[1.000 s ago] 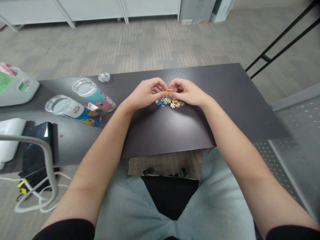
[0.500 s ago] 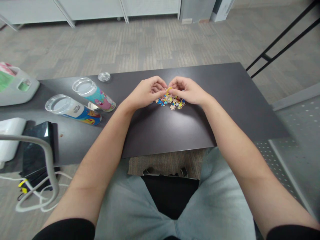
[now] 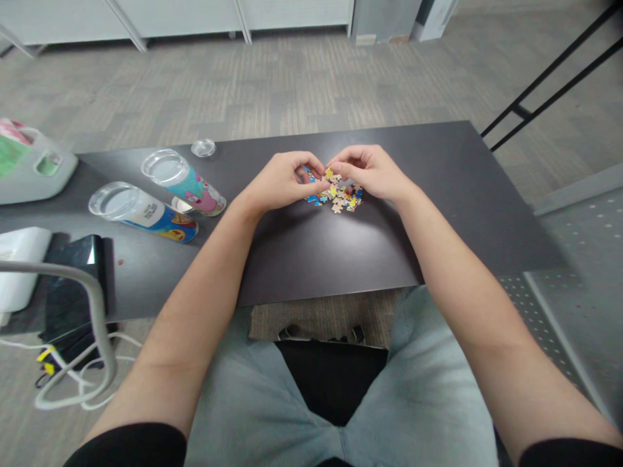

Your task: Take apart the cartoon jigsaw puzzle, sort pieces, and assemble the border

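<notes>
A small heap of colourful jigsaw puzzle pieces (image 3: 338,201) lies on the dark table between my hands. My right hand (image 3: 370,170) is over the heap's right side, thumb and index finger pinched on a yellow puzzle piece (image 3: 329,172) at their tips. From the left, my left hand (image 3: 288,178) curves around the pile. Its thumb and fingers are apart, with pieces showing in the gap and nothing clearly held. The fingertips of both hands are close together, and parts of the heap are hidden beneath them.
Two clear-lidded cartoon canisters (image 3: 146,214) lie on the table (image 3: 321,259) to the left. A round clear lid (image 3: 203,148) is near the far edge. Further left are a white basket (image 3: 48,175), a black box (image 3: 73,285) and a white curved tube (image 3: 100,324).
My hands have drawn slightly apart at the fingertips, and more of the heap shows. The yellow piece has shifted a little; my left fingers have spread from the thumb.
</notes>
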`<state>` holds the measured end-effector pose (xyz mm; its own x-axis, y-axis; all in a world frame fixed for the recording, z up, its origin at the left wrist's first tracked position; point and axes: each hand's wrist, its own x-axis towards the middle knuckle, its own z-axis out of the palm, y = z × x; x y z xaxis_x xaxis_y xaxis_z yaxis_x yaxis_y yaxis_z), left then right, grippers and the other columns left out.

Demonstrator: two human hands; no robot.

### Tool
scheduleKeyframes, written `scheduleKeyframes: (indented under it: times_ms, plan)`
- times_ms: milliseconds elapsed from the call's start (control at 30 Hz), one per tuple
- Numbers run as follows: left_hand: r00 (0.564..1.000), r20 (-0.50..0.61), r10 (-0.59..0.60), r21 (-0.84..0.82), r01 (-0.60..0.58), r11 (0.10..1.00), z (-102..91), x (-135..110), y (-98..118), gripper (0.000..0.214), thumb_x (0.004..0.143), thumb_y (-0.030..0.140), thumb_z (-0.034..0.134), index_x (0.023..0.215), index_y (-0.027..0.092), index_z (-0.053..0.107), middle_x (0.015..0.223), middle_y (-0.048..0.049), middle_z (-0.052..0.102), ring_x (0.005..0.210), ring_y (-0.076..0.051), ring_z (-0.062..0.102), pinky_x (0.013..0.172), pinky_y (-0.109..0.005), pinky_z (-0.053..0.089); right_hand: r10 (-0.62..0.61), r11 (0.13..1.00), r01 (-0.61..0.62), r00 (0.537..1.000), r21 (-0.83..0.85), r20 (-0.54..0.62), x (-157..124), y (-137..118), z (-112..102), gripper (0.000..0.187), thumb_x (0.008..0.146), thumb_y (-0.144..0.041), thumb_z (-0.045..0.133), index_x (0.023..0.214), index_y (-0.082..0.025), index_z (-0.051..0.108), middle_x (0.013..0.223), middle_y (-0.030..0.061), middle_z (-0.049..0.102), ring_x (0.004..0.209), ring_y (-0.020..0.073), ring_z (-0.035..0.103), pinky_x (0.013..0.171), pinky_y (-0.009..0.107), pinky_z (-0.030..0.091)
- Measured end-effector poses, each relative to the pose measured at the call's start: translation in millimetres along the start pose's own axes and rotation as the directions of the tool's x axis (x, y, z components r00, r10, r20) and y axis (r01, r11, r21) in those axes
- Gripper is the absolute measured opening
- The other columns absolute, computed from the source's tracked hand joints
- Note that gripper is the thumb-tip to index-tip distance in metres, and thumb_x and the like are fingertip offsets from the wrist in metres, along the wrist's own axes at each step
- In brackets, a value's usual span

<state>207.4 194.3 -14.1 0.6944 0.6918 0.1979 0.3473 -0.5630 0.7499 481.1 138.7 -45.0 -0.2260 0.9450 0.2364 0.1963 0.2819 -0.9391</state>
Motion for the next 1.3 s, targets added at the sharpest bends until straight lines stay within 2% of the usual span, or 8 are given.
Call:
scheduleKeyframes:
  times_ms: [300, 467, 567, 667, 767, 833, 1000, 1300]
  plan:
    - [1.000, -0.006, 0.003, -0.047, -0.003, 0.999, 3.3, 1.6, -2.2, 0.051, 0.106, 0.073, 0.096, 0.106, 0.023, 0.089, 0.083, -0.0029, 0.082, 0.076, -0.020, 0.072, 0.072, -0.031, 0.055, 0.040, 0.999, -0.040, 0.999, 0.004, 0.027, -0.1, 1.8, -3.6, 0.085, 0.087, -0.107, 0.100, 0.105, -0.029, 0.073, 0.099, 0.0043, 0.077, 0.095, 0.0253, 0.075, 0.079, 0.039, 0.064]
    - [0.999, -0.029, -0.022, 0.040, 0.023, 0.999, -1.2, 2.1, -13.1, 0.044, 0.110, 0.066, 0.091, 0.101, 0.024, 0.085, 0.080, -0.0025, 0.077, 0.072, -0.019, 0.063, 0.069, -0.033, 0.048, -0.013, 0.992, 0.005, 0.998, -0.123, -0.061, 2.7, 8.2, -13.6, 0.076, 0.098, -0.102, 0.093, 0.105, -0.029, 0.074, 0.101, 0.0049, 0.076, 0.097, 0.0258, 0.073, 0.091, 0.043, 0.066]
    - [0.997, -0.075, -0.022, 0.180, 0.035, 0.983, -3.2, 1.5, -14.8, 0.036, 0.105, 0.057, 0.097, 0.109, 0.023, 0.084, 0.093, -0.0048, 0.080, 0.084, -0.023, 0.070, 0.082, -0.037, 0.057, -0.021, 0.959, -0.011, 0.993, -0.282, -0.113, 0.0, 10.1, -21.4, 0.058, 0.103, -0.084, 0.094, 0.107, -0.028, 0.080, 0.098, 0.0043, 0.078, 0.095, 0.0259, 0.072, 0.090, 0.043, 0.064]
    - [0.996, -0.061, 0.058, 0.321, -0.036, 0.946, 2.6, -1.2, -8.6, 0.045, 0.102, 0.054, 0.102, 0.130, 0.023, 0.087, 0.131, -0.0139, 0.085, 0.120, -0.035, 0.079, 0.112, -0.050, 0.063, -0.037, 0.910, -0.017, 0.992, -0.415, -0.122, -5.4, 8.8, -31.9, 0.047, 0.102, -0.071, 0.096, 0.108, -0.026, 0.085, 0.097, 0.0045, 0.081, 0.094, 0.0271, 0.073, 0.090, 0.044, 0.064]
    - [0.994, 0.053, 0.100, 0.412, -0.113, 0.904, 15.5, -5.6, -1.9, 0.071, 0.097, 0.063, 0.108, 0.154, 0.027, 0.087, 0.168, -0.0197, 0.076, 0.157, -0.050, 0.069, 0.136, -0.066, 0.051, -0.010, 0.874, -0.031, 0.997, -0.485, -0.082, -11.7, 6.5, -46.5, 0.051, 0.095, -0.072, 0.103, 0.112, -0.025, 0.090, 0.104, 0.0072, 0.084, 0.096, 0.0304, 0.076, 0.095, 0.049, 0.066]
    - [0.988, 0.130, 0.085, 0.431, -0.133, 0.892, 23.3, -7.4, -1.0, 0.081, 0.096, 0.067, 0.109, 0.164, 0.029, 0.085, 0.177, -0.0204, 0.073, 0.164, -0.053, 0.065, 0.140, -0.070, 0.046, 0.040, 0.859, -0.044, 0.999, -0.511, -0.019, -15.7, 5.0, -56.1, 0.064, 0.082, -0.076, 0.114, 0.115, -0.026, 0.093, 0.114, 0.0108, 0.086, 0.102, 0.0346, 0.078, 0.101, 0.055, 0.070]
    - [0.975, 0.195, 0.104, 0.390, -0.175, 0.904, 26.9, -3.3, -9.2, 0.064, 0.107, 0.058, 0.097, 0.161, 0.025, 0.087, 0.167, -0.0208, 0.080, 0.155, -0.048, 0.074, 0.135, -0.064, 0.054, 0.138, 0.835, -0.049, 0.983, -0.547, 0.123, -21.0, -0.9, -60.9, 0.095, 0.050, -0.085, 0.127, 0.121, -0.029, 0.096, 0.132, 0.0147, 0.080, 0.121, 0.0450, 0.076, 0.119, 0.068, 0.073]
    - [0.964, 0.131, 0.230, 0.220, -0.255, 0.942, 19.9, 4.9, -15.6, 0.028, 0.110, 0.030, 0.080, 0.133, 0.024, 0.095, 0.135, -0.0133, 0.092, 0.129, -0.035, 0.085, 0.124, -0.052, 0.065, 0.145, 0.920, -0.049, 0.964, -0.389, 0.222, -17.3, -7.5, -42.3, 0.051, 0.075, -0.062, 0.118, 0.104, -0.029, 0.091, 0.118, 0.0101, 0.086, 0.110, 0.0354, 0.077, 0.112, 0.057, 0.071]
